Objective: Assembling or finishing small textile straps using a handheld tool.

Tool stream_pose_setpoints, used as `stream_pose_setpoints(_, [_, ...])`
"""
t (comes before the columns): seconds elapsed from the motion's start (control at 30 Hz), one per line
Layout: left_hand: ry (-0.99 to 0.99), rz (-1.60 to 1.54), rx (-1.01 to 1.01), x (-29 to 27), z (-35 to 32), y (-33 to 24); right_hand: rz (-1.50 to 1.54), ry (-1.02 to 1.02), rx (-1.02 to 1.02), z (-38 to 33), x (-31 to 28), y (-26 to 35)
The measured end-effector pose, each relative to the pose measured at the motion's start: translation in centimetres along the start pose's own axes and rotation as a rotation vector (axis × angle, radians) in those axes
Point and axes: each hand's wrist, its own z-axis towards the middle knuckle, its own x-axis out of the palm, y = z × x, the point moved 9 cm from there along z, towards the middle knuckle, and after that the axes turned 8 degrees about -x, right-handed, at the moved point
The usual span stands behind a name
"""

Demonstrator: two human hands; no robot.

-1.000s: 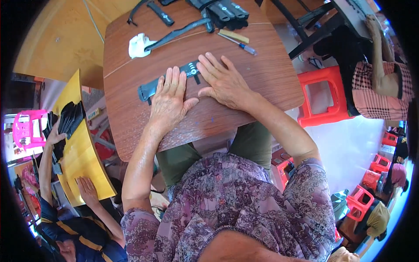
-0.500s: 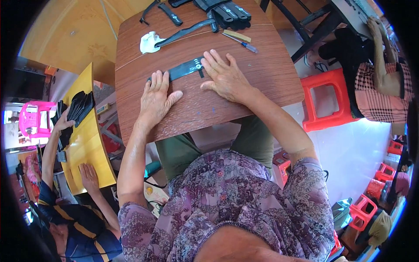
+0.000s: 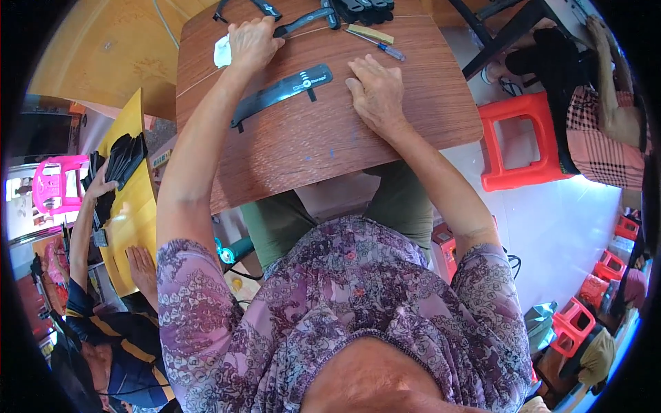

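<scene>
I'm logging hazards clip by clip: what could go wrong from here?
1. The left hand, at the cloth, could drag the nearby strap.
2. The strip lies unheld; the left forearm, close to its end, might nudge it.
3. The right hand might knock the screwdriver lying just beyond it.
</scene>
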Motion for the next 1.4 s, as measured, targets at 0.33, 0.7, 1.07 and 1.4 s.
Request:
stream_pose_setpoints(0.33, [0.05,-0.281,-0.063,1.5,6.8,1.2,-0.01,-0.031,-0.033,0.2,-0.4,-0.3])
stream_pose_setpoints(0.7, [0.048,-1.463,-0.637,-0.5,4.6,11.6,0.05,-0.055,0.01,0.6,-0.8,-0.3])
stream_pose_setpoints(1.07, [0.005,-1.502,-0.645,-1.9,1.8,10.3,0.256,-0.001,0.042,12.8,9.3,4.0])
stream_pose_setpoints(1.4, [0.159,-1.348,-0.41,-2.1,2.3,7.3,0.542,0.045,0.186,14.2,11.8,2.0])
